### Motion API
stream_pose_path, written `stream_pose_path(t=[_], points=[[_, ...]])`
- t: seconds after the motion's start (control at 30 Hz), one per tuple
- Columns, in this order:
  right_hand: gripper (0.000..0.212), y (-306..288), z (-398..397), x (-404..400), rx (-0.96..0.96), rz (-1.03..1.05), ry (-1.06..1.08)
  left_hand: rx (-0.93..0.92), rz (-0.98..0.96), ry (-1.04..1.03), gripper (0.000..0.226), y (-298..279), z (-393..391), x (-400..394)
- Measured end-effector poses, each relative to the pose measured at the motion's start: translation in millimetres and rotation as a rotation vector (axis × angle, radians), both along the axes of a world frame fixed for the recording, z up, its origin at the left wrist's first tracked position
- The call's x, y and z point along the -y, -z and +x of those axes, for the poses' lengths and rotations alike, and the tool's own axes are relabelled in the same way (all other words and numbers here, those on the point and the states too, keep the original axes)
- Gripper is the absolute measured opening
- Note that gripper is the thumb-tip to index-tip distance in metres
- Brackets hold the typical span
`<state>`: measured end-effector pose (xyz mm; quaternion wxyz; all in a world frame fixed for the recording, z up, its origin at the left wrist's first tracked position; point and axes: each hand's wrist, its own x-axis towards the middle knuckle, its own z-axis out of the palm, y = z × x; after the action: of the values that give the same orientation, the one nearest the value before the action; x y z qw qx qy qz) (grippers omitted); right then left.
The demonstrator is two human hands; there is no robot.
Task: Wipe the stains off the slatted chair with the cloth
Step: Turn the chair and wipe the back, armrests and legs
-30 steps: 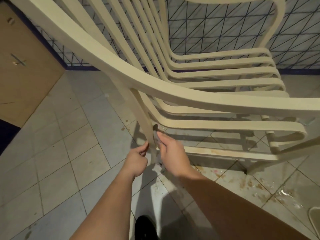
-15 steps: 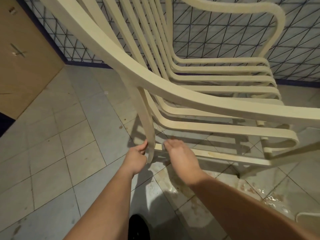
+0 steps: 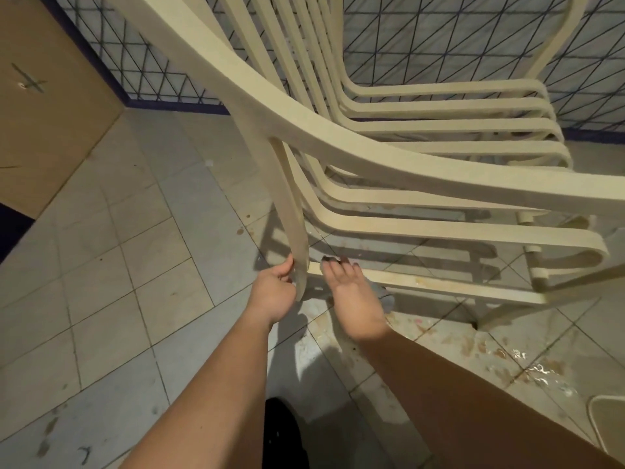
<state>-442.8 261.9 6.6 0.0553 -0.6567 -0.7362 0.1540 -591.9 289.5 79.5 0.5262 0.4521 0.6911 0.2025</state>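
A cream slatted chair [image 3: 389, 157] fills the upper and right part of the view, tipped so its slats run across. My left hand [image 3: 274, 292] grips the lower end of the chair's curved leg [image 3: 294, 231]. My right hand [image 3: 351, 296] lies with fingers stretched over a grey cloth [image 3: 384, 296], pressing it on the lowest rail [image 3: 456, 287] close to the leg. Only the cloth's edges show, at my fingertips and beside my palm. Yellowish stains mark the rail to the right of my hand.
The tiled floor [image 3: 135, 282] is wet and stained brown at the right [image 3: 507, 353]. A brown wooden panel [image 3: 44, 96] stands at the left, a patterned wall [image 3: 439, 38] behind the chair. A pale rounded rim [image 3: 608, 421] shows at the bottom right, something black [image 3: 284, 434] at the bottom.
My right hand has moved with the cloth from the leg down onto the lowest rail and flattened out. My left hand has stayed on the leg.
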Motion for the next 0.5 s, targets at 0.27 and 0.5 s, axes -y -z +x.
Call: stream_pose_path(t=[0.27,0.5], points=[[0.073,-7.9,35.8,31.1,-0.209,0.101,-0.023,-0.113,0.056,-0.013,0.053,10.5,1.9,-1.8],[0.058,-9.2,-4.0,-22.3,-0.2,-0.064,0.078,-0.077,0.015,0.0,0.063,17.3,-0.2,-3.2]])
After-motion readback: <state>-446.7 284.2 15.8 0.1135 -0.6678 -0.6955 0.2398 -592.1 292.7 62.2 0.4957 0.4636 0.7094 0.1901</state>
